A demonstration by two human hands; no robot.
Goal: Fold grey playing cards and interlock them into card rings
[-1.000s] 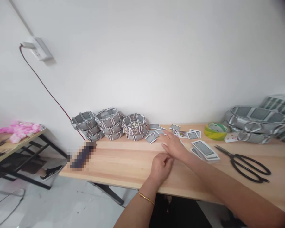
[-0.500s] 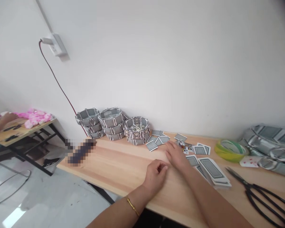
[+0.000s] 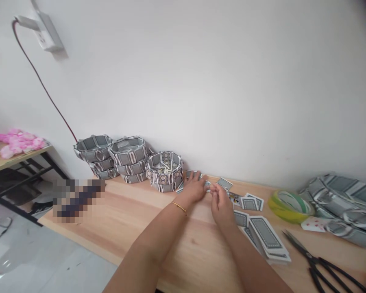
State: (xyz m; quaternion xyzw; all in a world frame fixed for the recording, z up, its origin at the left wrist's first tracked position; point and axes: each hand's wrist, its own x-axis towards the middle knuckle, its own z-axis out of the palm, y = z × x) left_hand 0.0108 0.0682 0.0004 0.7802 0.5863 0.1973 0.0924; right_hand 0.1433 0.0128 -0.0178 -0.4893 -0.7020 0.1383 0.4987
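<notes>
My left hand [image 3: 196,188] lies with its fingers spread over the small pile of playing cards [image 3: 194,174] by the wall and hides most of them. Just right of it, my right hand [image 3: 222,205] is closed, thumb and fingertips pinched together. A card edge shows between the two hands; whether the pinch holds it is too small to tell. Beyond my right hand is a loose card [image 3: 224,183], and to its right are more face-down cards [image 3: 249,203]. Nearer me, a stack of cards [image 3: 266,234] sits beside my right forearm.
Bowl-like rings of folded cards [image 3: 164,171] stand in stacks at left along the wall. On the right are yellow-green tape [image 3: 288,207], black-handled scissors [image 3: 312,260] and a larger folded-card piece [image 3: 338,199]. A blurred-out dark object [image 3: 82,199] lies at the table's left end.
My left hand has moved forward from the bare tabletop onto the card pile and opened. My right hand has shifted right off the pile and its fingers have closed. The view has turned right.
</notes>
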